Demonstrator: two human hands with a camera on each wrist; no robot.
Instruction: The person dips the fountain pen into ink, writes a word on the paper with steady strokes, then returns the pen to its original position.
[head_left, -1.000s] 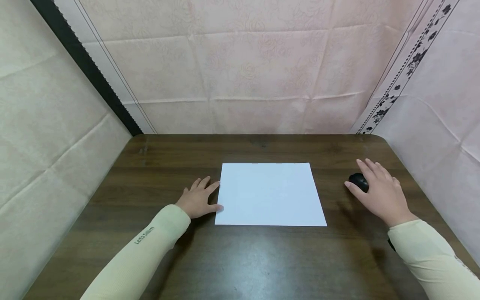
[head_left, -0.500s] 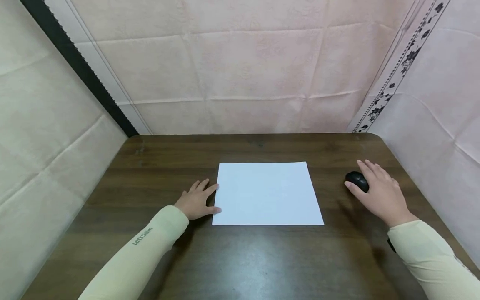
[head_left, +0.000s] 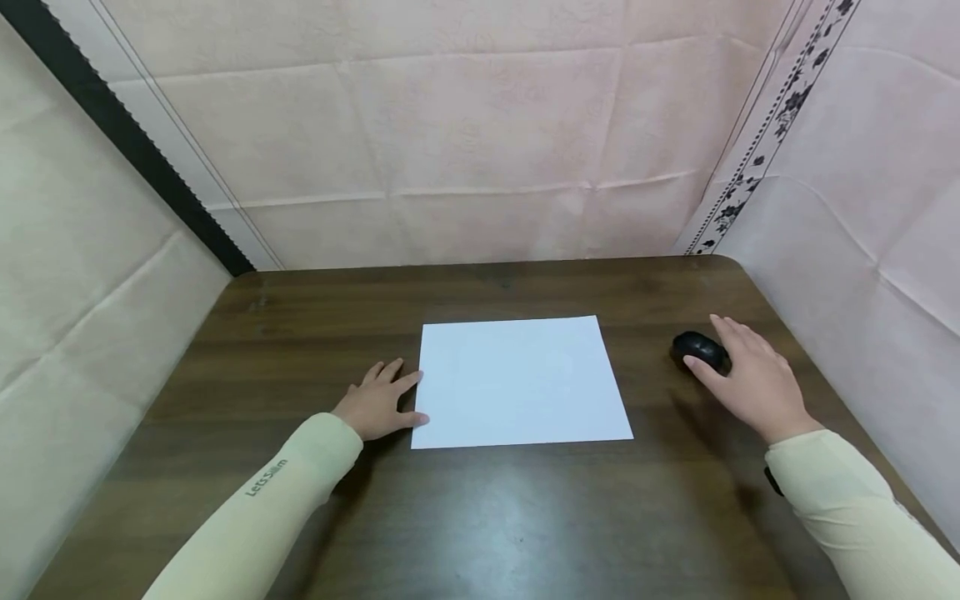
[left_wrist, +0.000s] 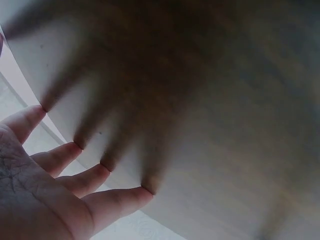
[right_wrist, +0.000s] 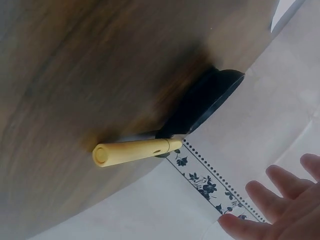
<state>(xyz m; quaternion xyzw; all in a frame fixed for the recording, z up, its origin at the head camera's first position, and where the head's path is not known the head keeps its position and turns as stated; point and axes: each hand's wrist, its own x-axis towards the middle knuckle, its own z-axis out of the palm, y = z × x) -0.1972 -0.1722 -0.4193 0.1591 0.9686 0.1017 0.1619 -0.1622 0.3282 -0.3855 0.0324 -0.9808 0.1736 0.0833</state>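
Creased pale sheeting [head_left: 480, 150] rises beyond and beside the brown wood-grain tabletop [head_left: 322, 321], a black band [head_left: 120, 123] at left, floral border [head_left: 780, 125] at right; a glare [head_left: 506, 525] shines near.

Left sleeve [head_left: 247, 525] pale yellow-green, close-fitting; dark lettering [head_left: 266, 477] along forearm, seemingly "Let's Slim". Right sleeve [head_left: 862, 517] matching, creased, faint dark marks at outer edge. Both cuffs [head_left: 335, 437] greener, wide. Small black piece [head_left: 772, 481] at right cuff's underside. Fingers [left_wrist: 117, 202] bare.

One legible inscription recorded: dark lettering [head_left: 266, 477] on the left sleeve [head_left: 232, 533], running along the forearm, reads "Lets Slim". Faint marks on the outer side of the right sleeve [head_left: 855, 500] are too small to read.
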